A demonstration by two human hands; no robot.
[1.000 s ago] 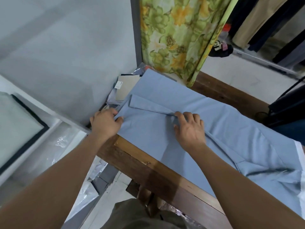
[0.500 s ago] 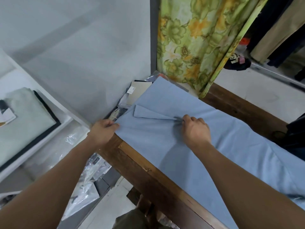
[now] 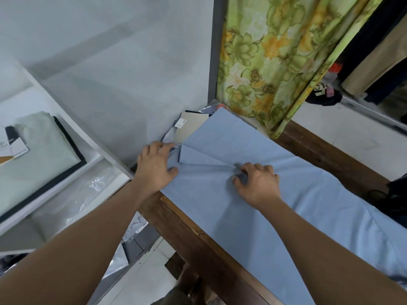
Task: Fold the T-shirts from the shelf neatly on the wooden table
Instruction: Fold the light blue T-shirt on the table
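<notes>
A light blue T-shirt (image 3: 275, 194) lies spread along the wooden table (image 3: 198, 238), with one sleeve (image 3: 198, 156) folded inward over its body near the far left corner. My left hand (image 3: 154, 166) rests flat on the shirt's left edge at the table corner, thumb on the cloth. My right hand (image 3: 257, 183) pinches a small bunch of fabric at the inner end of the folded sleeve. The shirt's far right end runs out of view.
A white shelf (image 3: 105, 159) at left holds a packed pale green shirt (image 3: 39, 155) and plastic bags (image 3: 97, 183). Beige cardboard with a tag (image 3: 191, 126) lies at the table's far corner. A green floral curtain (image 3: 275, 58) hangs behind, dark bags (image 3: 398, 194) at right.
My left hand has slid from the table corner onto the shirt's edge beside the sleeve fold. My right hand has curled tighter on the fabric. The camera has tilted slightly.
</notes>
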